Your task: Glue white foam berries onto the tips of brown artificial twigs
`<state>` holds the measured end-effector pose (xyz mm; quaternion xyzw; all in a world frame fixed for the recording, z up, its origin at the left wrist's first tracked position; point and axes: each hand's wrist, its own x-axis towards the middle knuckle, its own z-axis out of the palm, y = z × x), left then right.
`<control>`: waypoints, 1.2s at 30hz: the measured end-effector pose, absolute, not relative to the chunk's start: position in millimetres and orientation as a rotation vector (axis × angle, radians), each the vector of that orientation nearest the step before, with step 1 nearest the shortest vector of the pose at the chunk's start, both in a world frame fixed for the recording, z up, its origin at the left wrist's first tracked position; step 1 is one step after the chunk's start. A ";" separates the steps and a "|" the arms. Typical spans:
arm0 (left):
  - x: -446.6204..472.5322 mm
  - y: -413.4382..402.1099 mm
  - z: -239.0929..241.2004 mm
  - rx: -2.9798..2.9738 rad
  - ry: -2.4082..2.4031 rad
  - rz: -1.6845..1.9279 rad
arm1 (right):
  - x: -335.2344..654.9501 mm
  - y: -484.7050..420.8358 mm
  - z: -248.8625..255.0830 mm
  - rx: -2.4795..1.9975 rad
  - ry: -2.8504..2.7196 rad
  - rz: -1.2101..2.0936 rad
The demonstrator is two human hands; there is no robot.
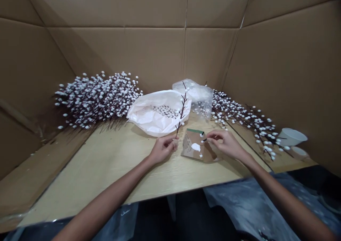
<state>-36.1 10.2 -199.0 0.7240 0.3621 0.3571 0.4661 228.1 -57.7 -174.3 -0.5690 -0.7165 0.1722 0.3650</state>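
Observation:
My left hand point(163, 149) pinches the lower end of a dark brown berry branch point(182, 109), which stands nearly upright and carries a few white berries. To its right, a flat piece of cardboard point(189, 151) lies on the table with white paste point(195, 147) spread on it in a large blob and smaller dabs. Above that cardboard my right hand point(226, 143) is closed in a pinch on a short dark stick point(204, 140), its tip at one of the white dabs. Behind both hands, an open white plastic bag point(144, 118) holds many loose white berries point(165, 111).
A big pile of white-berry branches point(98, 98) lies at the back left, another bunch point(239, 113) at the right. A clear plastic bag point(195, 91) sits behind the white one. Two cups, one a white cup point(291, 137), stand far right. Cardboard walls point(149, 52) enclose the table point(112, 170).

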 end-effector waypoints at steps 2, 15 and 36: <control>-35.4 9.5 -198.0 1.769 0.894 0.876 | 222.1 -63.5 -162.7 -1.446 -2.059 0.371; -34.1 7.5 -197.0 1.794 0.838 0.902 | 191.8 -75.8 -146.7 -1.284 -2.613 0.228; -36.1 7.1 -198.3 1.739 0.793 0.956 | 195.0 -83.9 -122.5 -1.303 -2.585 0.276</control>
